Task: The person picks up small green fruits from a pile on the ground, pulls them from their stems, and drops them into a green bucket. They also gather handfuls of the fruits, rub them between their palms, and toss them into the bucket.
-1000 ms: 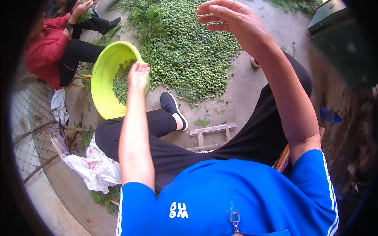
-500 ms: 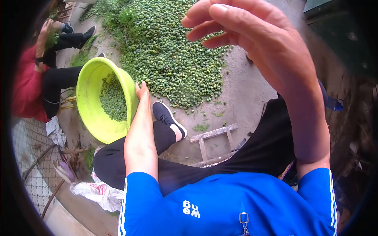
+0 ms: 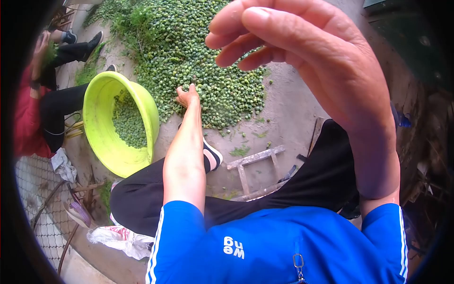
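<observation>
A large heap of small round green fruits (image 3: 215, 90) spreads over the ground in front of me. My left hand (image 3: 188, 96) reaches over the heap's near left part, fingers apart and nothing visible in them. Left of it, a yellow-green plastic tub (image 3: 152, 111) leans toward me, with a layer of the same green fruits (image 3: 129, 120) inside. Raised close to the camera, my right hand (image 3: 307, 52) is open, its fingers loosely curved and holding nothing. It overlaps the heap's right edge in this view.
At the left sits another person in a red top (image 3: 29, 111), hands near some greenery. Feathery green stems (image 3: 140, 23) lie on the heap's left side. A small wooden frame (image 3: 257, 156) rests by my legs. White sacking (image 3: 120, 240) and wire mesh (image 3: 40, 184) are at lower left.
My left hand has left the tub's rim and moved right, over the heap of fruits. My right hand stays raised, slightly further left and lower in view.
</observation>
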Demonstrator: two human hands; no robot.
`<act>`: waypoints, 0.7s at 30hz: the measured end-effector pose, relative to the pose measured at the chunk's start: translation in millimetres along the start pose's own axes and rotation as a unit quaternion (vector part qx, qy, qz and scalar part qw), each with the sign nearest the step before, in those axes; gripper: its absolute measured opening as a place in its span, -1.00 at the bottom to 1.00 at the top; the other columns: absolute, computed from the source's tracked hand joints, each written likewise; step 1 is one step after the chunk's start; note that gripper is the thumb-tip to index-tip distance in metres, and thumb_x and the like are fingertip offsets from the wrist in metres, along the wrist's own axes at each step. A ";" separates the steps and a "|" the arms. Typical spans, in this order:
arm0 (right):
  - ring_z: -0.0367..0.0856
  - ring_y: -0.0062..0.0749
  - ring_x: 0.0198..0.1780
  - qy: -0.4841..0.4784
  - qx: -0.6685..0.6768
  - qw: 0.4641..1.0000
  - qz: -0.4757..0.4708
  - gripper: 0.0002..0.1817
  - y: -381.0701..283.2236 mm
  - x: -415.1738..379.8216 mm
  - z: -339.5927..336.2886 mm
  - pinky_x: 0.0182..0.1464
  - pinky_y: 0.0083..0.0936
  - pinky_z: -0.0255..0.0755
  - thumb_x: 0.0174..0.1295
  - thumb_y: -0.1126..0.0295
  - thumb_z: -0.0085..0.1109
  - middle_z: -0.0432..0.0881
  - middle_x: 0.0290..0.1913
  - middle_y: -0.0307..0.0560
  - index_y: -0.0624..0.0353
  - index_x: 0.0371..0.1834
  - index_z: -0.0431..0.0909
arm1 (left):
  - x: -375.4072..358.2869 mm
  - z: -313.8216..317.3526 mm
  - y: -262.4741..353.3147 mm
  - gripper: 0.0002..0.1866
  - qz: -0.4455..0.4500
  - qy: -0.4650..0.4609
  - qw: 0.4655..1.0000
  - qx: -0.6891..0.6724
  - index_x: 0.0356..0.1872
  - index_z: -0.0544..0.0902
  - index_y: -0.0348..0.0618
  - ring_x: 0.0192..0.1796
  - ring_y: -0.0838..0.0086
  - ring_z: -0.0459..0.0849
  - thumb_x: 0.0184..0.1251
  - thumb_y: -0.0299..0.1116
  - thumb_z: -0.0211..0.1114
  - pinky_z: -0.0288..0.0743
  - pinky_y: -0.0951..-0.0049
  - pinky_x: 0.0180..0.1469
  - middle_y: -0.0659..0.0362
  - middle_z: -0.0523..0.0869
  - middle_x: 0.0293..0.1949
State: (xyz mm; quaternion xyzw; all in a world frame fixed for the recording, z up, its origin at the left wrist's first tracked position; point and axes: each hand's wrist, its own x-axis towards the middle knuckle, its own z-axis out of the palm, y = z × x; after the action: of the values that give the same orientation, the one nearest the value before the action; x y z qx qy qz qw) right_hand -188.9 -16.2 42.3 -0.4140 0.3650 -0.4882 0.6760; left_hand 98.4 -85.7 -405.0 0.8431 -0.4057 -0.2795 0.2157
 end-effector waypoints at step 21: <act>0.51 -0.25 -0.05 0.147 0.408 0.901 -0.024 -0.57 107.9 57.1 32.1 0.10 -0.24 0.38 0.40 0.03 -0.20 0.55 -0.17 -0.06 0.18 -0.11 0.50 | -194.0 -218.3 284.4 -0.71 0.055 -0.351 0.652 -0.670 -0.12 0.56 -0.08 -0.08 0.31 0.57 0.35 -0.13 0.05 0.48 0.20 -0.05 0.11 0.64 -0.17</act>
State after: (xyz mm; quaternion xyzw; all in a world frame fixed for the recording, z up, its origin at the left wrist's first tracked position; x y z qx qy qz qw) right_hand -106.8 -45.1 -49.1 -0.0343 0.2193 -0.6660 0.7121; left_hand -20.7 -64.0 -15.7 0.2849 -0.1993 -0.7382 0.5781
